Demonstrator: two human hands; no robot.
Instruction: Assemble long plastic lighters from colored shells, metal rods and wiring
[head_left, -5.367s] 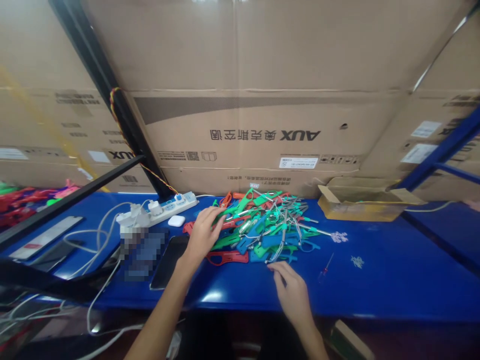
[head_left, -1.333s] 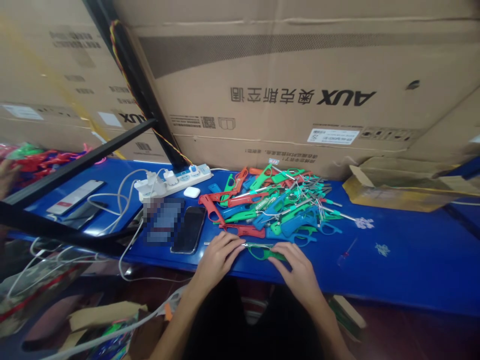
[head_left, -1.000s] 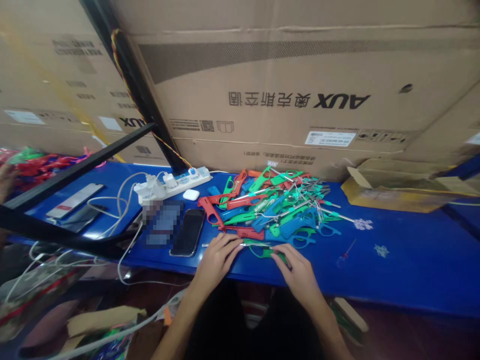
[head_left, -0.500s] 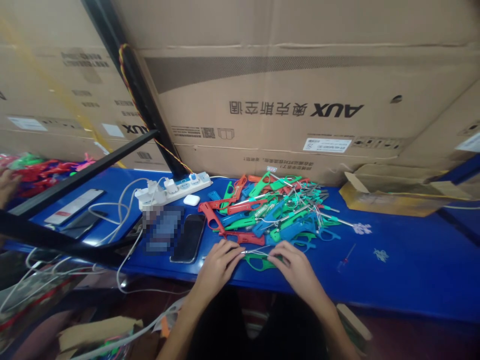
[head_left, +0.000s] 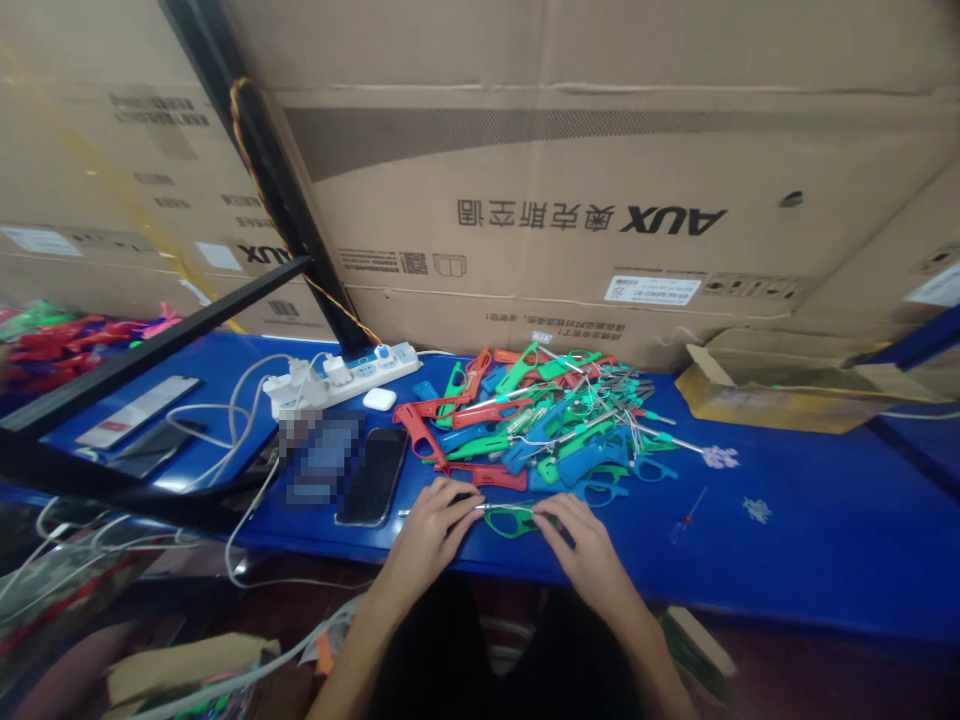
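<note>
Drawn away from the pile since 5.4 s ago, the left hand (head_left: 439, 520) is now near the front edge of the blue worktop (head_left: 840, 520), level with the right hand (head_left: 581, 535). Its thumb and fingers are clamped on a thin silver metal tube (head_left: 489, 507); the right fingertips are pinched on thin white wires (head_left: 514, 507). Whether they also grip the green plastic looped handle (head_left: 527, 522) just below, I cannot tell. Behind the 2 hands lies the heaped pile of red, green and blue plastic lighters (head_left: 559, 425), reaching toward the back edge. Left of it is a black flat phone (head_left: 373, 475). Toward the right end are a small red-handled screwdriver (head_left: 684, 526), a little heap of whitish bits (head_left: 757, 510) and, at the back edge, an open brown cardboard box (head_left: 757, 405).
</note>
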